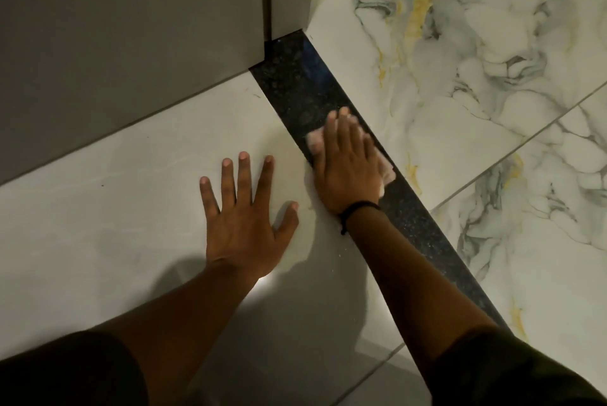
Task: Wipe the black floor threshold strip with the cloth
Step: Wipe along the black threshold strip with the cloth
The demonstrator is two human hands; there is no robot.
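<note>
R hand (345, 164) prob. flat atop cloth (387, 172)

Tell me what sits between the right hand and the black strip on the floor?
A pale cloth: the head view shows the right hand pressing it flat onto the black threshold strip.

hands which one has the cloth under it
The right hand presses the pale pink cloth onto the black speckled threshold strip; the left hand lies spread on bare grey tile.
</note>
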